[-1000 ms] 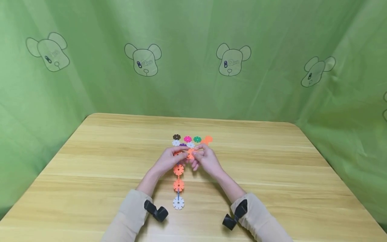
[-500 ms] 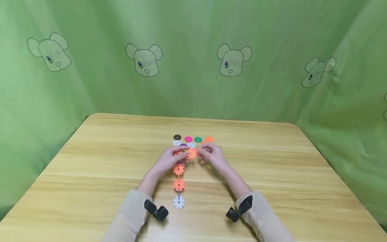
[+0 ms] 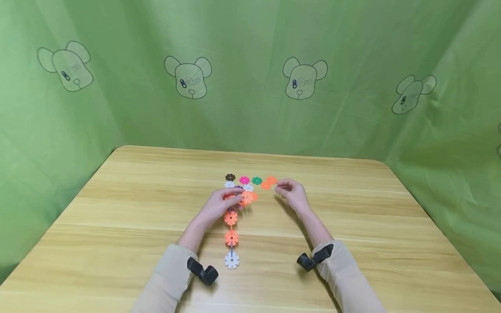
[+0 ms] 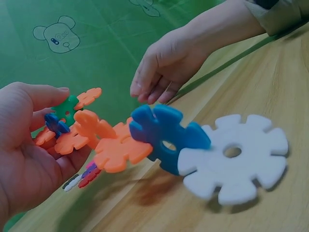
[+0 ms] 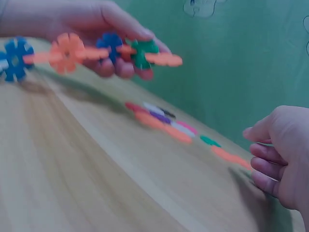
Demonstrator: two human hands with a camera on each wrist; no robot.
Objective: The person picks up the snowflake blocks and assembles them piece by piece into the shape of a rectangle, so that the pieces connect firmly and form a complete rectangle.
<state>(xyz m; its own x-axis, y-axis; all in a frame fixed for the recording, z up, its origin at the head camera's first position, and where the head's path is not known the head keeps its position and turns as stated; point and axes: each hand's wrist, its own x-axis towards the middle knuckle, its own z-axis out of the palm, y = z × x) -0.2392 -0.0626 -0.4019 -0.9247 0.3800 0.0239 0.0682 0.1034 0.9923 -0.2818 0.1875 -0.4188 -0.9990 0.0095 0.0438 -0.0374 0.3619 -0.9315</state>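
My left hand [image 3: 219, 205] pinches one end of a chain of slotted plastic snowflake discs. In the left wrist view the chain runs from a white disc [image 4: 260, 159] through a blue disc [image 4: 159, 118] and orange discs [image 4: 120, 152] to a green disc [image 4: 70, 104] at the fingertips. An orange disc [image 5: 166, 59] sticks out past the green one in the right wrist view. My right hand [image 3: 296, 198], its fingers loosely bent and holding nothing, hovers just right of loose orange discs [image 3: 267, 185] on the table.
Loose discs lie flat beyond the left hand: brown [image 3: 230, 177], pink [image 3: 244, 180], green [image 3: 257, 180], white [image 3: 229, 184] and purple among them. The wooden table [image 3: 352, 208] ends at a green curtain [image 3: 250, 121] at the back and sides.
My right hand has let go of the chain's orange end disc and moved right, over to the loose orange discs. The left hand keeps its grip, nearly still.
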